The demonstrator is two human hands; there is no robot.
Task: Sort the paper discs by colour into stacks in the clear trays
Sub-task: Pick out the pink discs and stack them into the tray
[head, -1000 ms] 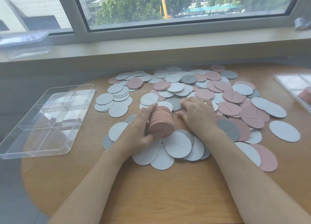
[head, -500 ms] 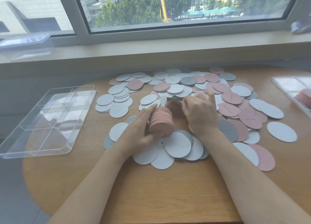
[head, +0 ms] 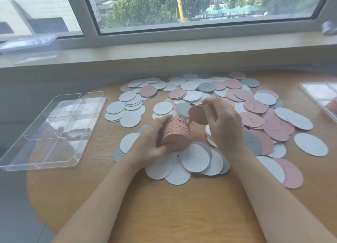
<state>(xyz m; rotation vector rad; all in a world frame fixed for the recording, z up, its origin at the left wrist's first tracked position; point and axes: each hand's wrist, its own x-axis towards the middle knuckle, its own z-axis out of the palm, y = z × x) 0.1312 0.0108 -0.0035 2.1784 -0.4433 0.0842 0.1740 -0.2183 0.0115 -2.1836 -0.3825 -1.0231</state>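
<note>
The pink stack [head: 175, 133] sits right at centre stage, tipped on its side and cradled in the left hand [head: 153, 142], fingers and thumb curled round its edges, which looks meant to keep the discs squared up so a fresh one can slide on. Just beside it, to the right and a touch farther, the right hand [head: 223, 123] is raised off the table with a single pink disc [head: 197, 114] pinched in its fingertips, angled toward the stack's open face. My read: that one is about to join the pile.

Under and around both hands lies the loose spread of discs [head: 197, 159], white, grey and pink, overlapping across the round wooden table [head: 173, 206]; plenty of pink ones [head: 254, 119] lie to the right, so the sort looks far from finished.

Well to the left, the clear tray [head: 52, 131] waits with its dividers, seemingly nothing in them. At the right edge, a second clear tray [head: 321, 93] is cut off by the frame, with something pink inside. On the far windowsill [head: 182, 49] rests a clear lidded box [head: 30, 46].
</note>
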